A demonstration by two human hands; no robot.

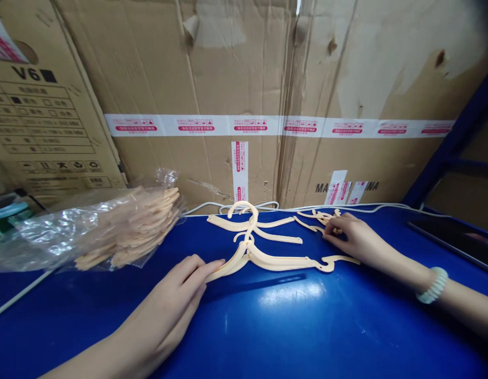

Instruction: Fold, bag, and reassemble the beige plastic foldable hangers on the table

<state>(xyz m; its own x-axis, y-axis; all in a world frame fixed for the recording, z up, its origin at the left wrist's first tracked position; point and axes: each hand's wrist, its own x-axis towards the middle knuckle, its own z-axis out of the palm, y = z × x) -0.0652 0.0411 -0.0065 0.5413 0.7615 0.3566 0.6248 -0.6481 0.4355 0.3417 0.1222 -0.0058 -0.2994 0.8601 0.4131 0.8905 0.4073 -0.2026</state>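
Note:
My left hand (180, 295) grips the left arm of a cream plastic folding hanger (279, 258), whose hook points up and away from me. A loose hooked hanger piece (328, 263) meets the tip of its right arm; whether they are joined I cannot tell. Behind it other hanger parts (275, 231) lie on the blue table (299, 326), partly covered by the hook. My right hand (354, 237), with a pale beaded bracelet on the wrist, has its fingers pinched at a small pile of cream hanger pieces (318, 215). The fingers partly hide the piece between them.
A clear plastic bag (70, 226) full of cream hanger parts lies at the left. Large cardboard sheets (188, 168) stand along the back, with a white cable (378, 208) at their foot. A dark flat device (457, 242) is at the right edge, and a green-blue tub (10, 216) far left.

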